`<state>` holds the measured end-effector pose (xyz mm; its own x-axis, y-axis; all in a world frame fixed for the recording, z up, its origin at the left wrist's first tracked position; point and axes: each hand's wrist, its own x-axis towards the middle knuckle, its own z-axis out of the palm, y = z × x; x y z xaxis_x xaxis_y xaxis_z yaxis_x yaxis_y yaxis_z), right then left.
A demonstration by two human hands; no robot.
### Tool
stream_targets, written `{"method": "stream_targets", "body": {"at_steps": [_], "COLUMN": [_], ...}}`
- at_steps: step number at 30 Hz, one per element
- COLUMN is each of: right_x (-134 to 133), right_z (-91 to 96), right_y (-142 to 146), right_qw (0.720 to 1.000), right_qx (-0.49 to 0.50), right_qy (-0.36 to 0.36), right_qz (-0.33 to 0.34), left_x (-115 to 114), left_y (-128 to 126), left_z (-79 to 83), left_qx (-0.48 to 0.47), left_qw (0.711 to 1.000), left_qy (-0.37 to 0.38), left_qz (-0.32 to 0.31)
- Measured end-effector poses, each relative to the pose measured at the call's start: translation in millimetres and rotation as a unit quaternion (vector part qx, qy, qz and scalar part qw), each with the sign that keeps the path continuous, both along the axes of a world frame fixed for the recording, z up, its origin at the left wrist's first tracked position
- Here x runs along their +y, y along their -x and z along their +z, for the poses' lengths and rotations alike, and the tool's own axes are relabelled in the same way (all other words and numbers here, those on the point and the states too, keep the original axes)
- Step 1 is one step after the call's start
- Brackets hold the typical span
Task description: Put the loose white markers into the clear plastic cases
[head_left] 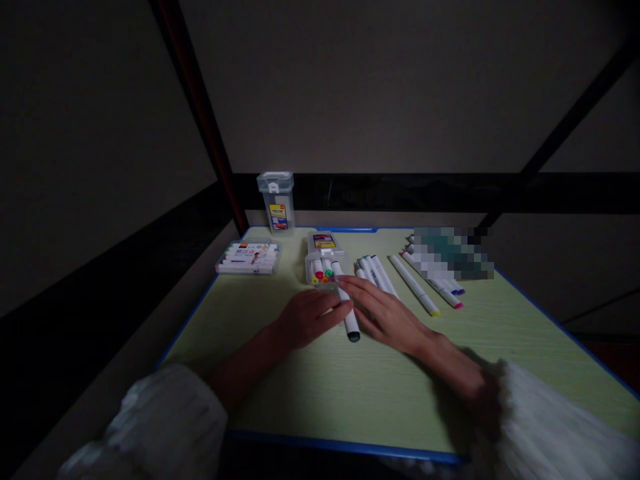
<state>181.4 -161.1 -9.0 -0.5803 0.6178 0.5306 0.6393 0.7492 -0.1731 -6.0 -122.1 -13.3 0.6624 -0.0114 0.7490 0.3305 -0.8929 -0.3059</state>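
Observation:
A white marker (352,323) with dark ends is held slanting in front of a clear plastic case (342,259) of markers with coloured ends. My left hand (311,317) is closed, its thumb lying across the marker and its other fingers by the case's front edge. From the other side, my right hand (383,312) grips the marker near its upper part with bent fingers. The fingertips behind the marker are partly hidden. The case's lid (324,241) is tipped back, and red, green, yellow and orange ends show inside.
Several white markers (374,272) lie right of the case, with a yellow-ended marker (415,287) and pink- and purple-ended ones further right. A flat marker pack (249,258) lies left. A tall clear box (278,205) stands at the back. Blue edging (345,447) borders the table.

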Motion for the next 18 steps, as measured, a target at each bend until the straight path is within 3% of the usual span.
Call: {"method": "stream_targets", "body": {"at_steps": [9,18], "right_x": [-4.4,-9.1], "right_z": [1.3,5.1], "right_y": [-1.9,1.6], "right_qw": [0.989,0.980], "right_qx": [0.058,0.013], "right_qy": [-0.139,-0.194], "right_qz": [0.005,0.051], "left_x": [3.1,1.3], "left_y": [-1.7,-2.2], "left_z": [-6.9,-2.4], "left_qx": [-0.037,-0.035], "left_qw": [0.997,0.996], "left_qy": [0.071,0.084], "left_qz": [0.005,0.015]}}
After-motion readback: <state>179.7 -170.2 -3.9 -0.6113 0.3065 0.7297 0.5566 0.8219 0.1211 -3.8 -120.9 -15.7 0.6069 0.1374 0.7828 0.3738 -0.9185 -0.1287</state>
